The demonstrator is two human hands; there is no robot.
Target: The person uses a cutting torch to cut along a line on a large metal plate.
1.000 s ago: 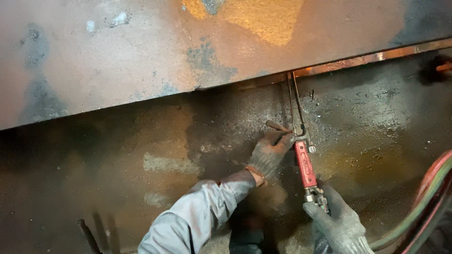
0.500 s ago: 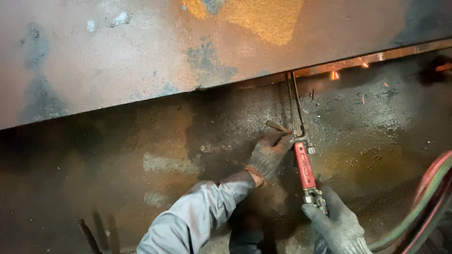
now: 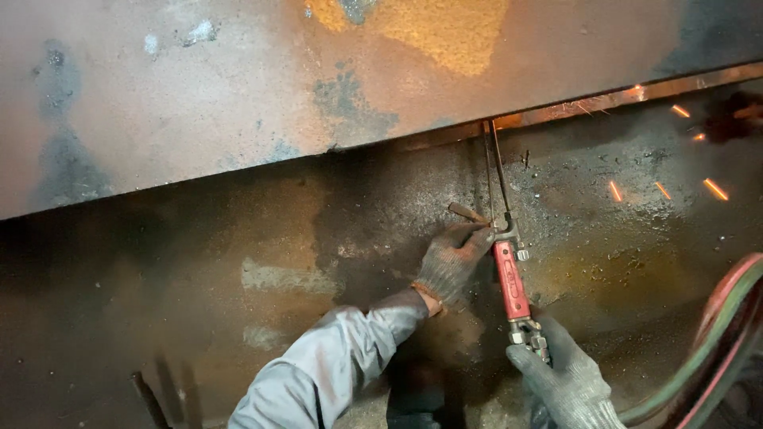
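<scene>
A cutting torch with a red handle (image 3: 512, 280) and thin metal tubes (image 3: 493, 167) points up to the lower edge of a large rusty steel plate (image 3: 238, 103). My left hand (image 3: 451, 264), in a grey glove, rests against the torch head by its lever, fingers curled round it. My right hand (image 3: 566, 383), also gloved, grips the rear end of the torch near its valves. Orange sparks (image 3: 675, 159) fly to the right along the plate's edge.
Red and green hoses (image 3: 715, 349) curve away at the lower right. The ground (image 3: 238, 278) below the plate is dark, gritty and stained. A thin dark rod (image 3: 149, 397) lies at the lower left.
Sparks have appeared and spread along the plate's edge to the right. Both hands and the torch have stayed almost in place.
</scene>
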